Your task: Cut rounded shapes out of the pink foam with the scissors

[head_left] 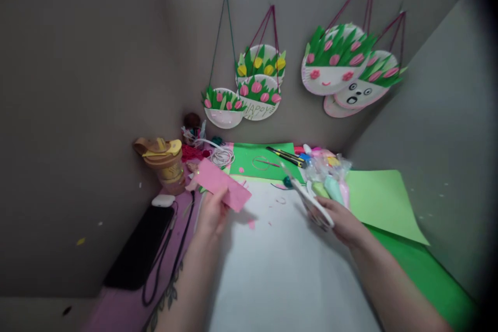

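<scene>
Two bare hands are held above a worktop (116,306) covered mostly by a white sheet (288,275), seen from where the person is. The left hand (215,213), toward 10 o'clock, grasps a strip of pink paper (223,184); the thumb lies over its near edge, the other fingers are partly hidden beneath, and the strip reaches beyond them on both sides. The right hand (337,218), toward 2 o'clock, grips white-handled scissors (311,202), fingers closed round the handles, blades pointing to 11 o'clock, well apart from the pink paper

At 12 o'clock a green sheet (249,158) carries dark-and-yellow craft knives (288,156). Clear plastic bags (330,168) sit at 1 o'clock, with a pale green sheet (383,199) at 2. A coiled white cable (223,156) is at 11 o'clock; at 10 stands a tan cup (169,168), its markings too blurred to read. A black device (140,249) lies at 9 o'clock

On the wall above 12 o'clock, a paper-plate basket (259,106) with pink tulips bears handwriting that seems to say "HAPPY", the rest unclear. Toward 1 o'clock hang a smiling plate (329,80) and another with an open-mouthed face (360,94)
</scene>
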{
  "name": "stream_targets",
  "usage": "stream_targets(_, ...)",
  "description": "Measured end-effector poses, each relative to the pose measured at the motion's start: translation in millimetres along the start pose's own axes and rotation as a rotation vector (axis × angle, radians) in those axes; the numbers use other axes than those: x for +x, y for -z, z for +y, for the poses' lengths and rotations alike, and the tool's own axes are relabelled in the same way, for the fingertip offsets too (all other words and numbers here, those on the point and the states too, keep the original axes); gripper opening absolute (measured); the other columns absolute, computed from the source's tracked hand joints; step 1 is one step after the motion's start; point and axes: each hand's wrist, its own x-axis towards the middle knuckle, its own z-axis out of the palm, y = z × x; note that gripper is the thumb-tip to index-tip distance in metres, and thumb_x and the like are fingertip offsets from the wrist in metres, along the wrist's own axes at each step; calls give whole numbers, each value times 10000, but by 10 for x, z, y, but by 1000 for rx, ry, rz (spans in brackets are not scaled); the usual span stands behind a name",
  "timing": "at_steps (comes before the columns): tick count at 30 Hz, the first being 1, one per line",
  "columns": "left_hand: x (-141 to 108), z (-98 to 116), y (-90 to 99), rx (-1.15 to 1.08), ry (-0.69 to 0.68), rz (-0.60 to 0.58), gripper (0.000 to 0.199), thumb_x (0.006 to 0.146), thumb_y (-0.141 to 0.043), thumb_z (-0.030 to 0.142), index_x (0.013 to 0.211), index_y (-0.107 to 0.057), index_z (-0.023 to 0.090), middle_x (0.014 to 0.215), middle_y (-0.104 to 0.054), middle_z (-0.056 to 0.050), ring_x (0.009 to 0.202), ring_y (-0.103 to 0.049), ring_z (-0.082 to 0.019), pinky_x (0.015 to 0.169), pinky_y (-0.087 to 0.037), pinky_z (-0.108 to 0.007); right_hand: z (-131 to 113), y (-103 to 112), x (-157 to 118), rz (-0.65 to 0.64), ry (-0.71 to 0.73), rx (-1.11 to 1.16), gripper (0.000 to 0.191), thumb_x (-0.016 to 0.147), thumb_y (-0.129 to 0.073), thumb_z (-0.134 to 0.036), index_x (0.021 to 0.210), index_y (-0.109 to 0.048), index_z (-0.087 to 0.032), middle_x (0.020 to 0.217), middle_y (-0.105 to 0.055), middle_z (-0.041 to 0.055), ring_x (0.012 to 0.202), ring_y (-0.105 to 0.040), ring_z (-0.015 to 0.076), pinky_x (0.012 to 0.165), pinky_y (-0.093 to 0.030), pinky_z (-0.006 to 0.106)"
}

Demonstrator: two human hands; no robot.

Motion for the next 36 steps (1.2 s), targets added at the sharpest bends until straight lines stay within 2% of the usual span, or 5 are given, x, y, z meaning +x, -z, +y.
stream_targets(7,-114,-177,-107,-26,122,45,309,489,-851,177,689,-621,123,633,-648,13,564,-573,-77,534,-438,-178,-4,-634,-39,-171,120,533,551,523,-824,-499,916,-615,-174,701,-548,-2,579,-451,119,523,-340,238)
stream_targets(10,-246,-363,-175,0,98,-43,379,511,-858,256,795,-647,120,768,-691,-29,662,-612,-111,592,-466,-207,-52,-907,40,-32,178,596,462,550,-824,-448,837,-571,-188,687,-545,-17,581,-472,120,531,-357,236)
stream_targets(15,-304,-581,-142,202,75,-47,374,598,-810,401,632,-562,123,478,-520,45,426,-427,-64,423,-307,-198,-125,-1112,182,98,188,679,359,627,-784,-368,772,-507,-193,620,-484,-56,546,-428,98,513,-336,219)
stream_targets(22,-199,-332,-124,124,43,17,420,625,-784,303,976,-618,142,875,-680,-52,719,-611,-130,617,-459,-218,-43,-943,260,228,162,473,342,612,-742,-296,834,-502,-193,620,-467,-67,524,-420,101,489,-325,221)
stream_targets(36,-32,-110,112,730,101,-310,64,623,-651,167,658,-598,154,523,-556,36,453,-456,-76,451,-272,-174,5,-663,350,376,272,431,392,665,-747,-411,909,-516,-209,707,-537,-21,615,-490,142,576,-412,266)
